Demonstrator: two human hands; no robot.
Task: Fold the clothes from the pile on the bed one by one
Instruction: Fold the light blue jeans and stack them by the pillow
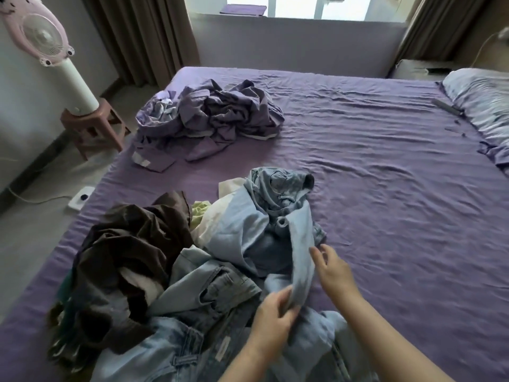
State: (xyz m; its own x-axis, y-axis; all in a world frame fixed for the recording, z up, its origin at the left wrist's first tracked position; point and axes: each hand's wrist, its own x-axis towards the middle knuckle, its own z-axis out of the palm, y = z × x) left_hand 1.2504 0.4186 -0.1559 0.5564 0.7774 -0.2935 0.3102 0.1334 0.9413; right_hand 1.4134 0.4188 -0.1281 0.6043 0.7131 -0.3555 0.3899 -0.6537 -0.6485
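The left hand (271, 312) pinches a light blue strip of cloth (303, 260) between thumb and curled fingers. The right hand (334, 271) hovers just beside the strip, fingers loosely apart, holding nothing. The strip rises from the clothes pile (176, 271), which lies on the near side of the purple bed (385, 188).

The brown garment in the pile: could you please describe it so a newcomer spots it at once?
On the purple bed, find the near clothes pile. The brown garment is crumpled on its left side, beside the jeans. It is the only dark brown piece; its neighbours are pale blue.
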